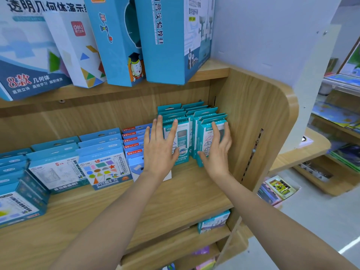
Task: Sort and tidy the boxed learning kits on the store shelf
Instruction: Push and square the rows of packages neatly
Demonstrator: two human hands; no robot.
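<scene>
step: i am squaring the teal kits [183, 151] beside the side panel [253, 123].
hands: my left hand [159, 151] and right hand [216, 152] press their fronts, fingers straight.
next: probably push both rows flush.

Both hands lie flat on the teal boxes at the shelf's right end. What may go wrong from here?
The left hand and right hand press the upright teal cardboard boxes with straight fingers, not gripping; an uneven push may topple or skew the rows.
The left wrist is right beside the light blue red-labelled boxes, so it may knock them.
The tall blue cardboard box overhangs the upper wooden shelf; a bump may bring it down.
</scene>
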